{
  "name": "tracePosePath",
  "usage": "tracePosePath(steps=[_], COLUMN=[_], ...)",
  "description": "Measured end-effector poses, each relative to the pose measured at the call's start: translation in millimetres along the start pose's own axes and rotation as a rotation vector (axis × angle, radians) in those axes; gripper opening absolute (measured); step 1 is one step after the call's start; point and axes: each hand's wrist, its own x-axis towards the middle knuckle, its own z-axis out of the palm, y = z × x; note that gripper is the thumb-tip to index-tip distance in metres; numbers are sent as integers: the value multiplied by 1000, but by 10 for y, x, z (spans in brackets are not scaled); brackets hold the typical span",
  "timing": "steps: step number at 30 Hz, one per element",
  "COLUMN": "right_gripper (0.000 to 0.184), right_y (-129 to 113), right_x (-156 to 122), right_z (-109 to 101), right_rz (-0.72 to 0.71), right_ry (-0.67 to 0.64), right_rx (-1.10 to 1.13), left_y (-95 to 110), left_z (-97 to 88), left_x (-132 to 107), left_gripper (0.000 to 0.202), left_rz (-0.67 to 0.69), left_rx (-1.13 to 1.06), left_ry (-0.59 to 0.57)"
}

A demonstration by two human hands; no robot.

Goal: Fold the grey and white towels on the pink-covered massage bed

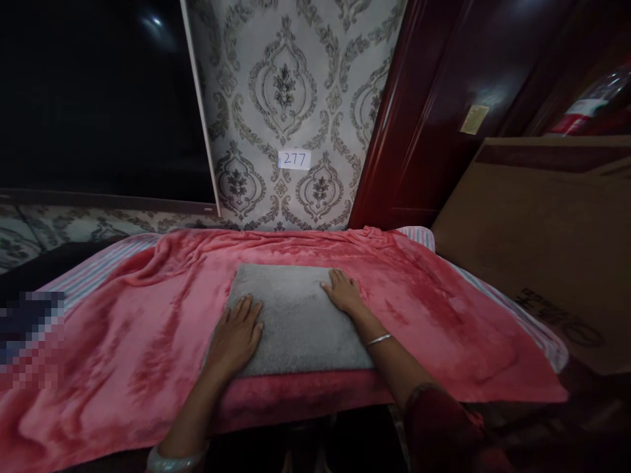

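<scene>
A grey, plush-looking rectangular cloth [296,322] lies flat on a pink fleece blanket [424,315]. On the cloth's left edge rests my left hand [235,336], palm down with the fingers stretched forward. My right hand [344,292] lies flat at the far right corner of the cloth, its fingers slightly spread. Neither hand grips anything. Whether the cloth is folded or a single layer, I cannot tell.
Striped fabric [106,263] shows beneath the blanket at the sides. A large cardboard box [537,243] stands at the right, near a dark red door [444,85]. Behind are a black television screen [98,105] and a patterned wall with a paper label [294,159] reading 277.
</scene>
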Motion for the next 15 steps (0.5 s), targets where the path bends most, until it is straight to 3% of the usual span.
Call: tracePosePath(steps=[4, 8, 12, 15], right_gripper=[68, 67, 66, 64], right_y=[130, 41, -187, -254], right_x=[-35, -30, -66, -128], right_z=[-29, -70, -51, 40], right_rz=[88, 114, -44, -194], right_ry=[-34, -21, 32, -1], right_rx=[-7, -25, -43, -61], left_y=[27, 74, 96, 112], left_z=[-3, -28, -46, -70], left_x=[-15, -37, -55, -65], left_gripper=[52, 53, 52, 52], left_rz=[-10, -31, -35, -36], left_rx=[-6, -17, -25, -21], left_ry=[2, -9, -6, -19])
